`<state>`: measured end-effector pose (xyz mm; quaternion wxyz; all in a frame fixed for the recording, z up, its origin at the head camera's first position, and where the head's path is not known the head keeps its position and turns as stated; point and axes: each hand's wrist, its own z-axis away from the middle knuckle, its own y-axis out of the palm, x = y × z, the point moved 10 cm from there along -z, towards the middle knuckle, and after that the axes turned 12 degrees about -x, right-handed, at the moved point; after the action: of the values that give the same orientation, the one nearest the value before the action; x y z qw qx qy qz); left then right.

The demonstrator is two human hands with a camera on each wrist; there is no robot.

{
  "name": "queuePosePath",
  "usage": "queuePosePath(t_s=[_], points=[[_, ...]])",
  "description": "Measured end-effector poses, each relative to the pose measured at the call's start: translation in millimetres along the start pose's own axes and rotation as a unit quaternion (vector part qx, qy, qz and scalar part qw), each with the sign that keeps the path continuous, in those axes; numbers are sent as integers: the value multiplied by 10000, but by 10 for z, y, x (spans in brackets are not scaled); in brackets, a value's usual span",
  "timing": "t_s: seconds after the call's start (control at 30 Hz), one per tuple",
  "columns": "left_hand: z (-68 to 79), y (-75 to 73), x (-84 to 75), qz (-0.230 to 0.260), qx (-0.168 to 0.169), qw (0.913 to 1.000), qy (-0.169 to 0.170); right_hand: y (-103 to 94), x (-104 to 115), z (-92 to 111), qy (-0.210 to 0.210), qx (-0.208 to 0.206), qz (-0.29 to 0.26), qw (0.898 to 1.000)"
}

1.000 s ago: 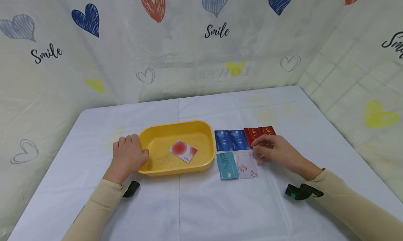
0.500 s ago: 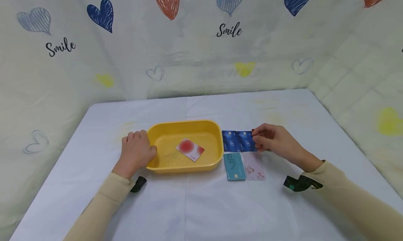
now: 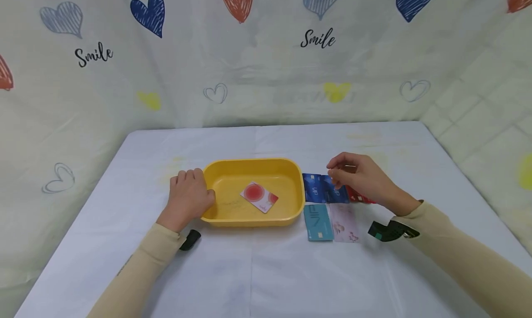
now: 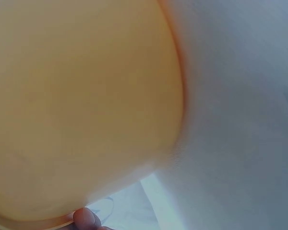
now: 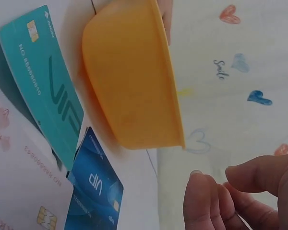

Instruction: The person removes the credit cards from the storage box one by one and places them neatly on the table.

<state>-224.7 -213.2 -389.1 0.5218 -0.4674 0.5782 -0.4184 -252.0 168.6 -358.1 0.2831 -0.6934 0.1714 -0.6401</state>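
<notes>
My left hand (image 3: 187, 198) grips the left rim of a yellow plastic basin (image 3: 252, 223), its thumb over the edge. In the left wrist view, the basin's yellow wall (image 4: 86, 110) fills much of the frame, with a fingertip (image 4: 86, 219) at its rim. A white card with red circles (image 3: 259, 196) lies inside. My right hand (image 3: 365, 179) hovers over two blue VIP cards (image 3: 313, 189) and the red cards (image 3: 359, 196), which it partly covers. Thumb and fingers are bent and apart in the right wrist view, with nothing between them.
Just right of the basin lie a teal VIP card (image 3: 318, 223) and a pale pink floral card (image 3: 344, 223), side by side before the blue ones. A white cloth covers the table (image 3: 266, 276). Behind it hangs a heart-printed curtain (image 3: 266, 69).
My right hand has risen from the red cards and moved left, partly over the blue cards. The head view has turned left. My left hand stays on the basin's rim.
</notes>
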Motion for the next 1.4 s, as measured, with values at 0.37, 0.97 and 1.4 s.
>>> queuePosePath(t_s=[0.37,0.97,1.4], points=[[-17,-12,-25,-9,-76,10000,12,92,176,-138,-145,93,17,9999],[-34,1,18,-162,-118,9998,23,265,384,-305,-282,146,-6,9995],[-39,-7,33,-167,-163,9997,26,474,561,-439,-511,301,-5,9982]])
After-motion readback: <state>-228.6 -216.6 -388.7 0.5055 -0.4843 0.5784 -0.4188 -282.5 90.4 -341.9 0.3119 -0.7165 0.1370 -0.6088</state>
